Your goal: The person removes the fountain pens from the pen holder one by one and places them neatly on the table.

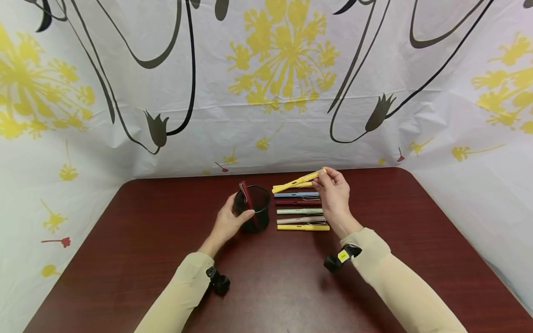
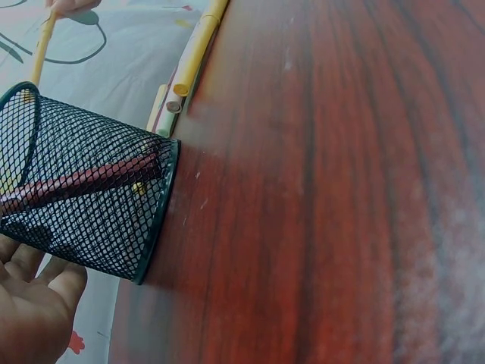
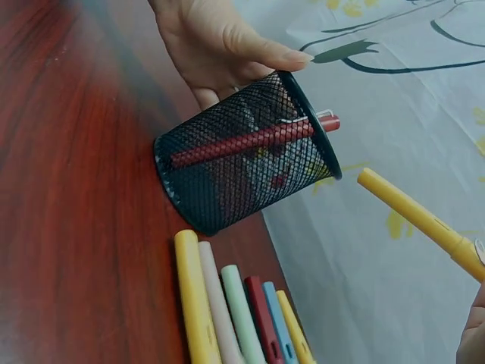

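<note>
My left hand (image 1: 226,221) grips a black mesh pen holder (image 1: 262,218) by its left side, with the thumb near the rim. Inside the holder leans a dark red pen (image 1: 247,196), its clip end poking above the rim. In the head view my right hand (image 1: 336,196) pinches a yellow pen (image 1: 293,183) by one end. The pen's free end points toward the holder, outside its rim, as the right wrist view shows. Below that hand several pens lie side by side, among them a blue pen (image 1: 291,195) and a near yellow pen (image 1: 301,227).
The pens lie on a dark red wooden table (image 1: 166,259), just right of the holder. A white patterned cloth (image 1: 208,92) hangs behind the table's far edge. Each wrist bears a small black camera.
</note>
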`<act>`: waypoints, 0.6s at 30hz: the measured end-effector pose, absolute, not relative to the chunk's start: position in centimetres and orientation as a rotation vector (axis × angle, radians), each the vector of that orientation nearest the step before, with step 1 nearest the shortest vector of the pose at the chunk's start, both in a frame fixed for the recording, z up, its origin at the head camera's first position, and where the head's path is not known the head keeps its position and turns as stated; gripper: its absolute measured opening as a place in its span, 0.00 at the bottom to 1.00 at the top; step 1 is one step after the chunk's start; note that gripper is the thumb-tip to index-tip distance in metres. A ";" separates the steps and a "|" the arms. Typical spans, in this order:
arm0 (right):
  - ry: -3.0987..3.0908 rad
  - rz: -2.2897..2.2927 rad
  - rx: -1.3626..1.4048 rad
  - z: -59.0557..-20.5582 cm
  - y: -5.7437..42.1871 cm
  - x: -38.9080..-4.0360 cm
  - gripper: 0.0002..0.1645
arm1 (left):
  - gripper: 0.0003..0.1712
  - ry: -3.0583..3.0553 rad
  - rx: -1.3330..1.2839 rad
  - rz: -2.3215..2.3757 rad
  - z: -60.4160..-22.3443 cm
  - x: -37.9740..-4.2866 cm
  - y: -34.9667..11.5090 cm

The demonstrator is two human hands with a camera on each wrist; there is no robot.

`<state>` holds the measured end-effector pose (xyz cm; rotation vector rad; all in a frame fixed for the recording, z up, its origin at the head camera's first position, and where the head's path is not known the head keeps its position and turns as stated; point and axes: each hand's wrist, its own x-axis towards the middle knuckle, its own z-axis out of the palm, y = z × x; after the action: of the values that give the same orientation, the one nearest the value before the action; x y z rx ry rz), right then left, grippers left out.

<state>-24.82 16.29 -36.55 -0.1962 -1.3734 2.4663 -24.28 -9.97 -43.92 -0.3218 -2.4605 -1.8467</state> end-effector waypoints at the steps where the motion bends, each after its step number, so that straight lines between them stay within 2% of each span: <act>1: -1.370 2.467 -0.206 -36.7 16.5 -24.7 0.08 | 0.40 -2.462 -0.321 -1.840 -44.0 -24.3 -10.0; 18: -1.637 2.517 -0.441 -41.1 19.7 -20.2 0.06 | 0.38 -2.479 -0.316 -1.814 -43.2 -24.0 -10.0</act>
<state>-20.25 19.74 -41.11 -0.4412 -1.6372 2.5167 -23.95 -10.02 -43.17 -0.3161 -2.4785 -1.8138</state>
